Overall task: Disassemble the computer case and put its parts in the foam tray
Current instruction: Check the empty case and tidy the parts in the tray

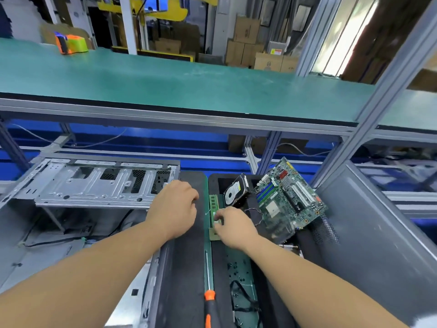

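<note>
No writing can be read anywhere here. The hard drive, lying in the foam tray at about one o'clock from the hands, carries a white round label, but its print is too small and blurred to make out. The motherboard beside it shows no legible marking. Far off at about one o'clock, a small white and yellow sign with a red patch stands among stacked cardboard boxes; its words are illegible, as is the faint print on the boxes.
</note>
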